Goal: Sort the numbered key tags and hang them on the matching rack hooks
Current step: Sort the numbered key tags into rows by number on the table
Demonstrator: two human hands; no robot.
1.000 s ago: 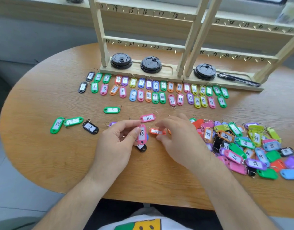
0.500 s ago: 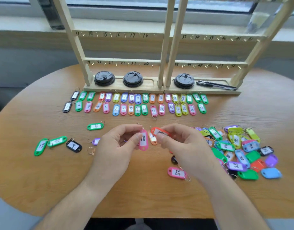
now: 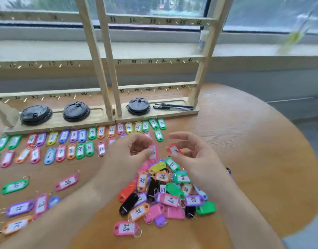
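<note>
My left hand [image 3: 126,151] pinches a pink key tag [image 3: 152,153] that hangs upright from its fingertips; its number is blurred. My right hand [image 3: 194,155] pinches a red key tag [image 3: 174,149] just to the right of it. Both hands hover above a loose pile of coloured tags [image 3: 165,191]. Two rows of sorted tags [image 3: 81,142], numbered from low to 18, lie in front of the wooden racks [image 3: 108,69]. The numbered rack hooks [image 3: 149,62] carry no tags.
Three black lids [image 3: 76,112] and two black pens [image 3: 172,106] sit in the rack base trays. Loose tags [image 3: 20,209] lie at the left front of the round wooden table [image 3: 253,150]. A window sill runs behind the racks.
The view has swung right and closer to the racks. Both hands, each still holding its tag, have moved right over the pile and drawn a little apart.
</note>
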